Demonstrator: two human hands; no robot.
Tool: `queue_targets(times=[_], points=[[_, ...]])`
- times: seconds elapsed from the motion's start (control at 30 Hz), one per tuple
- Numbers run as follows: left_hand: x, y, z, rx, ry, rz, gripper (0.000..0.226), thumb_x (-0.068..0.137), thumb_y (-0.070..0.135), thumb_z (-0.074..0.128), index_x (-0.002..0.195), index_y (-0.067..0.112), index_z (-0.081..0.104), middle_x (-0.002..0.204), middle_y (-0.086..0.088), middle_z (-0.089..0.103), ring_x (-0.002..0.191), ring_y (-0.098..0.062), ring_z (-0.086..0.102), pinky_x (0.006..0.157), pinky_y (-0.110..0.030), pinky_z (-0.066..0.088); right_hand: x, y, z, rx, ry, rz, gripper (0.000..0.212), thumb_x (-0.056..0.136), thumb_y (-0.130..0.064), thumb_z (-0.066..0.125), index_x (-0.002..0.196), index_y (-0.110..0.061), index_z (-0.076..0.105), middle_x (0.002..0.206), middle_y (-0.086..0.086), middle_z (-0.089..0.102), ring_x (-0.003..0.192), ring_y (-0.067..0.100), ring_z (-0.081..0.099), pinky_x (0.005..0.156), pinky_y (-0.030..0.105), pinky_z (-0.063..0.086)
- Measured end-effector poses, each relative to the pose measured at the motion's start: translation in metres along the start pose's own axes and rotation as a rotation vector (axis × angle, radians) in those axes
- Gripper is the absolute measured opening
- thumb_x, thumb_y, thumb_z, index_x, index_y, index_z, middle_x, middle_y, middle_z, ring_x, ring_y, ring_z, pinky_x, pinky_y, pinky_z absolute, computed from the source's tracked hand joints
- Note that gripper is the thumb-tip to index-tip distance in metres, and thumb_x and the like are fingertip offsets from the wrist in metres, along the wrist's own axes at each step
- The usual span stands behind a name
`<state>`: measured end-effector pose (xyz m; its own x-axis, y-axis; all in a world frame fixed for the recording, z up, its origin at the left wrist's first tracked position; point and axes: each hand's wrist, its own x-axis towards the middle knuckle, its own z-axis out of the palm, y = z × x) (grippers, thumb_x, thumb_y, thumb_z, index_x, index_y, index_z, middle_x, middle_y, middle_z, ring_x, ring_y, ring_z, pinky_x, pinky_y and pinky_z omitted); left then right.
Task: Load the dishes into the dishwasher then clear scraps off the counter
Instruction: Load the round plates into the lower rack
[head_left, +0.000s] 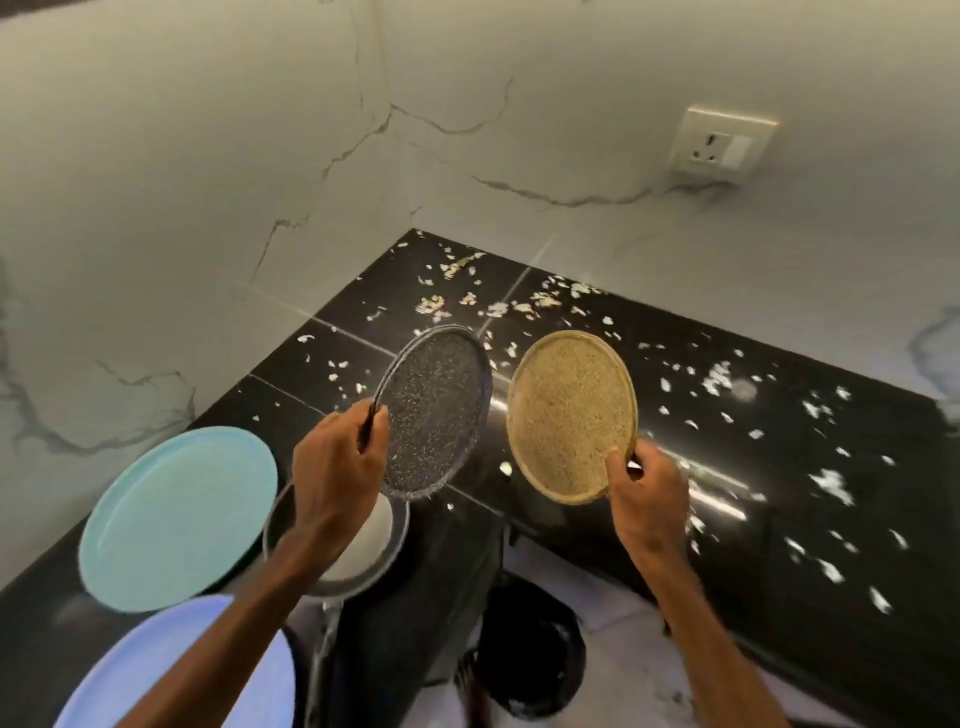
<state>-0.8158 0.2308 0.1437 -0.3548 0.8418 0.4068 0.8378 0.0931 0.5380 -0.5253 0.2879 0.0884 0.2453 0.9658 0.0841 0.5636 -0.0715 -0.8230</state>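
Observation:
My left hand (337, 457) grips the near rim of a dark speckled plate (436, 410), held tilted above the black counter (810, 530). My right hand (647, 491) pinches the lower rim of a tan speckled plate (569, 410), also lifted and tilted toward me. White and pale food scraps (519, 306) are scattered over the counter from the back corner out to the right. On the left of the counter lie a turquoise plate (171, 519) and a lavender plate (171, 670), with a white bowl (363, 545) sitting in a grey plate (387, 566) under my left forearm.
Marble-look walls meet at the corner behind the counter, and a wall socket (719, 148) sits on the right wall. Below the counter edge a dark round bin (530, 654) stands on the pale floor.

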Motion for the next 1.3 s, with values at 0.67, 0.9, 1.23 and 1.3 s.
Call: queue_targets(times=[0.67, 0.9, 1.23, 1.3], points=[[-0.176, 0.205, 0.013, -0.003, -0.694, 0.799, 0.031, 0.104, 0.047, 0.046, 0.118, 0.031, 0.068, 0.093, 0.006, 0.071, 0.093, -0.014, 0.063, 0.074, -0.033, 0.048, -0.246, 0.108, -0.263, -0.383, 0.204, 0.259, 0.025, 0.101, -0.026, 0.058, 0.119, -0.016, 0.073, 0.102, 0.009, 0.077, 0.088, 0.032, 0.071, 0.082, 0.044, 0.058], [-0.215, 0.242, 0.033, 0.066, -0.937, 1.004, 0.031, 0.106, 0.041, 0.038, 0.119, 0.028, 0.063, 0.105, 0.001, 0.061, 0.100, -0.019, 0.061, 0.083, -0.038, 0.048, -0.324, 0.135, -0.270, -0.387, 0.395, 0.462, 0.019, 0.099, -0.011, 0.058, 0.110, -0.007, 0.073, 0.099, 0.017, 0.074, 0.087, 0.036, 0.069, 0.075, 0.038, 0.049], [-0.304, 0.338, 0.049, 0.075, -1.067, 1.303, 0.032, 0.107, 0.031, 0.042, 0.133, 0.025, 0.060, 0.118, -0.008, 0.055, 0.113, -0.023, 0.056, 0.096, -0.039, 0.047, -0.389, 0.170, -0.324, -0.227, 0.631, 0.613, 0.020, 0.096, 0.005, 0.051, 0.099, -0.002, 0.069, 0.083, 0.015, 0.069, 0.072, 0.031, 0.061, 0.068, 0.039, 0.048], [-0.324, 0.362, 0.058, 0.047, -1.053, 1.360, 0.032, 0.108, 0.028, 0.043, 0.135, 0.024, 0.059, 0.120, -0.008, 0.057, 0.114, -0.022, 0.055, 0.094, -0.036, 0.046, -0.397, 0.186, -0.339, -0.204, 0.654, 0.658, 0.019, 0.095, 0.006, 0.050, 0.095, -0.001, 0.067, 0.080, 0.014, 0.066, 0.069, 0.030, 0.058, 0.064, 0.037, 0.044]])
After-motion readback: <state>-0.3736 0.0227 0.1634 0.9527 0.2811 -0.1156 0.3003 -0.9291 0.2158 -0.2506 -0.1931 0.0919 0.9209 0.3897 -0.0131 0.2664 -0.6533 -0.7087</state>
